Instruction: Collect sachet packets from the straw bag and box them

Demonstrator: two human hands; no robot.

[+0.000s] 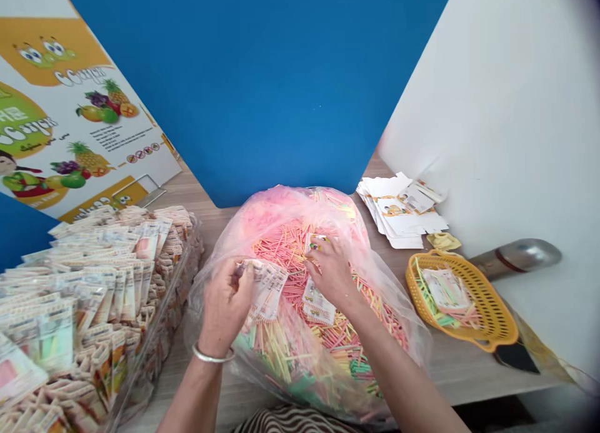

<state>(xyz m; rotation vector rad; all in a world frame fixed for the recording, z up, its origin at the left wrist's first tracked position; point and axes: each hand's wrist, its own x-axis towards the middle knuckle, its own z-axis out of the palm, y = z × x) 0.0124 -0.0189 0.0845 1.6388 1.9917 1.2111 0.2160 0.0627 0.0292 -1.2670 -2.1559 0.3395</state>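
My left hand (225, 302), a metal bangle on its wrist, pinches a small fan of printed clear sachets (269, 289). Just to the right, my right hand (332, 270) reaches over a large clear plastic bag (220, 239) full of thin pink, yellow and green sticks (290, 252). Its thumb and fingers are apart, touching or just above a printed sachet (316, 242) that they partly cover. Another sachet (319, 305) lies on the sticks beneath that palm. Whether the fingertips grip the upper sachet is hard to see.
At left stands a clear bin (162, 320) packed with filled sachets (107, 277), a printed carton (84, 108) behind it. On the right are flattened white boxes (398, 211), a yellow basket (492, 314) holding sticks and sachets, and a metal cylinder (527, 258). A blue panel (281, 89) rises behind.
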